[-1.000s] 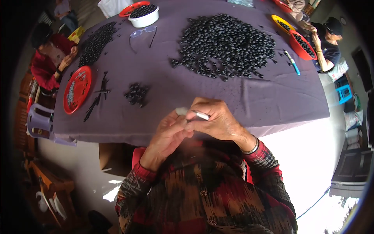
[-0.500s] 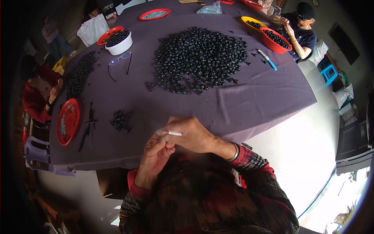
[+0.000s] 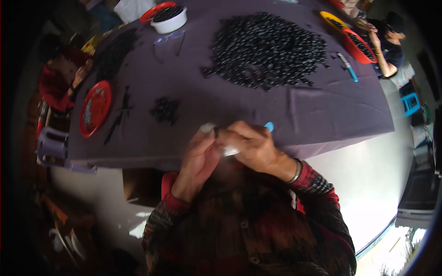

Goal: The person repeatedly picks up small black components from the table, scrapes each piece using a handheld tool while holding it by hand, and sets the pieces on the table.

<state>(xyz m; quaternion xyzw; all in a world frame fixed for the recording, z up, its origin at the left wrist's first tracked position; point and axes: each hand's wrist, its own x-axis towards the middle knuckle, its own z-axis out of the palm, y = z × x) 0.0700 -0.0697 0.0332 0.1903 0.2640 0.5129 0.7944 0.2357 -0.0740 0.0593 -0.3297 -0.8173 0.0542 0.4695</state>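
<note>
My left hand (image 3: 201, 156) and my right hand (image 3: 258, 147) meet fingertip to fingertip above the table's near edge. A small dark piece (image 3: 216, 132), blurred, shows at the left fingertips, pinched there. Pale material covers one left fingertip. My right hand is closed around a slim pen-like tool; its white part (image 3: 231, 151) shows below the fingers and a light blue end (image 3: 269, 126) sticks out behind the hand. Beyond my hands lies a big heap of small black round parts (image 3: 271, 50). A smaller cluster of black parts (image 3: 165, 109) is nearer, on the left.
Left on the purple tablecloth (image 3: 322, 115) are a red plate with small metallic bits (image 3: 107, 108), black pliers-like tools (image 3: 120, 115) and glasses (image 3: 170, 39). A white bowl (image 3: 170, 25) stands behind. A blue-white pen (image 3: 347, 67) and red bowl (image 3: 357, 50) lie right. Two people sit at the sides.
The view has shifted, so the table's things appear higher and further right. My hands have turned slightly apart; the blue end and small dark piece now show.
</note>
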